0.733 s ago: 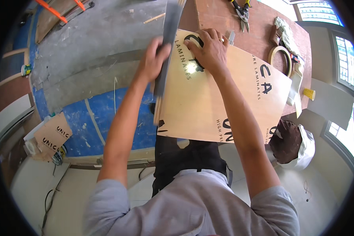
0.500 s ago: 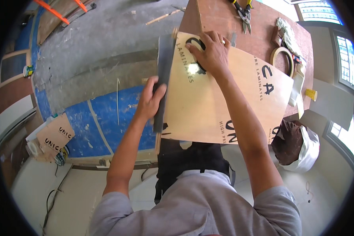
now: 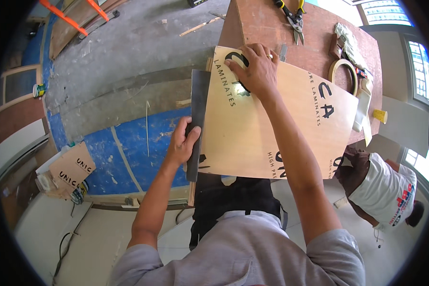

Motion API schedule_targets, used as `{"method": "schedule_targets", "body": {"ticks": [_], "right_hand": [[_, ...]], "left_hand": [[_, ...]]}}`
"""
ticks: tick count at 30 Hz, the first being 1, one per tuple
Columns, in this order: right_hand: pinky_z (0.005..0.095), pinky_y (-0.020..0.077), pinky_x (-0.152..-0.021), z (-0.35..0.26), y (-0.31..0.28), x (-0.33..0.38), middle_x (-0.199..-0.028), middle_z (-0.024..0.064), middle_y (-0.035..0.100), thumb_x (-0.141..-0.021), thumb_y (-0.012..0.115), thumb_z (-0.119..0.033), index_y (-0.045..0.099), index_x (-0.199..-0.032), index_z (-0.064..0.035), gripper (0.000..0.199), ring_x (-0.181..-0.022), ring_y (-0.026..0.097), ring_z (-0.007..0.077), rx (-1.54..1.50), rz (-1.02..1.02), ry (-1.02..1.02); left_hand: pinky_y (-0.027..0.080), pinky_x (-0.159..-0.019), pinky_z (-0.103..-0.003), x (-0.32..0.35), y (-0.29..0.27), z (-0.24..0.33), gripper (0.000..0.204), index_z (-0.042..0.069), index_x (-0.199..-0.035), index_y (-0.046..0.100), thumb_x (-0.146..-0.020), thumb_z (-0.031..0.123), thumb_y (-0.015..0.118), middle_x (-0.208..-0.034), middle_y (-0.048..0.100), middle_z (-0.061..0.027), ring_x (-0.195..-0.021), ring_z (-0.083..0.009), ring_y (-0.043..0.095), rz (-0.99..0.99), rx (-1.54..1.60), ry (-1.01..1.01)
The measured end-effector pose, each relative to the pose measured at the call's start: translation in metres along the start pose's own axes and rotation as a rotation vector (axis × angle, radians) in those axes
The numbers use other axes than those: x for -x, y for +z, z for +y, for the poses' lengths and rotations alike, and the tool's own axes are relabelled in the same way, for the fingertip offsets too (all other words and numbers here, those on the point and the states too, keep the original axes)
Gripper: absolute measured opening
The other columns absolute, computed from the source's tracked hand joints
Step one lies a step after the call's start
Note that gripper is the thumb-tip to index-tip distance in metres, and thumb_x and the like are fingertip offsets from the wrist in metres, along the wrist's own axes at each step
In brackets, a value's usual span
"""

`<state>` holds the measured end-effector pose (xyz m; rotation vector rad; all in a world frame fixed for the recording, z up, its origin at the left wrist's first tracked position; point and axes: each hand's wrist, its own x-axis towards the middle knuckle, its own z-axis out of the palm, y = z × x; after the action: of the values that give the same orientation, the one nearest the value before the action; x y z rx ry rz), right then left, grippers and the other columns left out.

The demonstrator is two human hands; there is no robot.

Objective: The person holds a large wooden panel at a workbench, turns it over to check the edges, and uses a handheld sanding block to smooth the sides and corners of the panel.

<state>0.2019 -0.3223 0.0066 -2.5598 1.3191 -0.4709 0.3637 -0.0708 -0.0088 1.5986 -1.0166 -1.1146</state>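
My left hand (image 3: 182, 142) is closed around a long, narrow sanding board (image 3: 200, 100) with a dark grey face. The thumb rests on top, and layered wood shows at the board's near end. It lies along the left edge of a tan laminate sheet (image 3: 243, 138) with black print. My right hand (image 3: 258, 69) lies spread over the sheet's far left part, thumb apart, fingertips near the far edge. The sheet rests on a reddish-brown wooden worktop (image 3: 262, 24) and reaches toward my waist.
On the worktop are tin snips (image 3: 294, 21), a tape roll (image 3: 343, 71) and a crumpled pale cloth (image 3: 350, 43). A yellow cup (image 3: 380, 115) stands at its right edge. Another person in a white shirt (image 3: 381, 190) bends down at the right. A printed cardboard box (image 3: 71, 164) sits at left.
My left hand and the sanding board have shifted toward me along the sheet's edge. My right hand keeps its place on the sheet. More of the other person shows at the right.
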Motion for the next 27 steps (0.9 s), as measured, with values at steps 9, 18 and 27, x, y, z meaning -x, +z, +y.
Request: {"method": "schedule_targets", "body": {"ticks": [9,18,27], "right_hand": [[0.0532,0.0226,-0.118,-0.003,-0.01,-0.005,-0.126,0.0113,0.063,-0.091,0.068,-0.056,0.072,-0.122,-0.0086,0.057,-0.134,0.048,0.0323,-0.052,-0.103,0.038],[0.0517,0.0317,-0.106,-0.014,0.005,-0.055,-0.093,0.0097,0.075,-0.096,0.062,-0.042,0.079,-0.098,-0.015,0.031,-0.103,0.068,0.0318,-0.292,-0.288,0.031],[0.0503,0.0419,-0.099,0.015,0.003,-0.06,-0.092,0.013,0.075,-0.096,0.061,-0.027,0.075,-0.094,-0.0089,0.023,-0.09,0.071,0.0367,-0.611,0.033,0.245]], "left_hand": [[0.049,-0.089,-0.034,-0.219,-0.003,0.016,0.042,0.0,-0.123,0.065,-0.102,0.036,0.065,-0.1,0.068,-0.0048,-0.093,-0.0168,0.06,0.087,0.093,0.123],[0.048,-0.085,-0.029,-0.069,-0.056,-0.029,0.039,0.003,-0.122,0.067,-0.102,0.036,0.065,-0.098,0.066,-0.0019,-0.092,-0.0122,0.059,0.215,0.017,-0.168],[0.051,-0.082,-0.032,0.038,-0.029,-0.006,0.04,-0.001,-0.126,0.065,-0.1,0.03,0.069,-0.101,0.068,-0.0061,-0.091,-0.0158,0.062,0.328,0.114,-0.359]]}}
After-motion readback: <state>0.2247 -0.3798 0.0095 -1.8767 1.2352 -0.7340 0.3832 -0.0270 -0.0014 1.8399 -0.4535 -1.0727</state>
